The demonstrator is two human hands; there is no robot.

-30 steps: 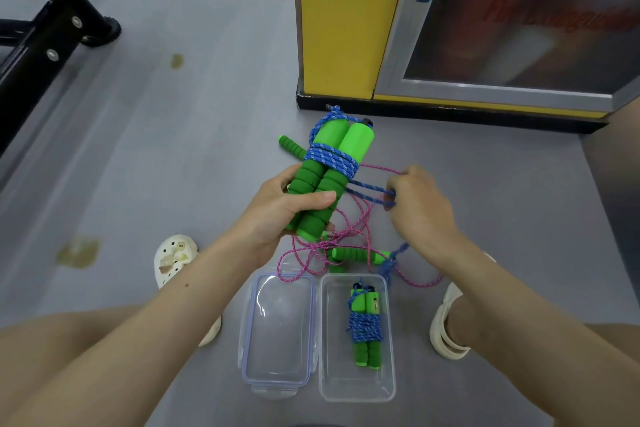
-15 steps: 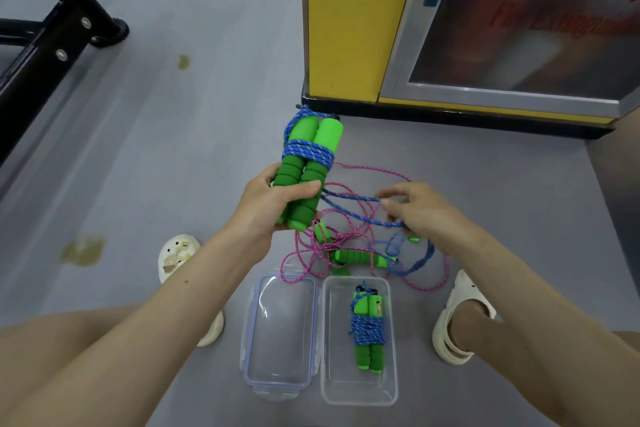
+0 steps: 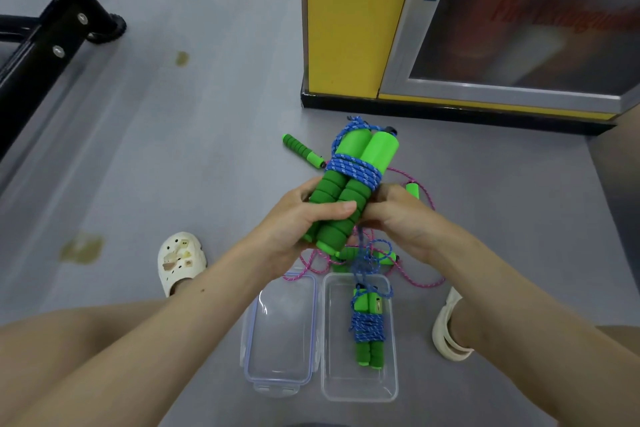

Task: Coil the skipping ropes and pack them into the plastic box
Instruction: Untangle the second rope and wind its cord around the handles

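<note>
Paired green foam handles [image 3: 341, 189] — blue cord [image 3: 356, 168] wound round middle.

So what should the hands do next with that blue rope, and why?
Probably wind another loop of the blue rope round the green handles. The left hand grips them, the right hand holds the rope beside them, and only a few loops are on while a loose length dangles toward the box.

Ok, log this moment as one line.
left hand grips green foam handles part-wrapped in blue rope | right hand behind them, grip hidden | clear plastic box holds one coiled rope | pink rope loose on floor
</note>
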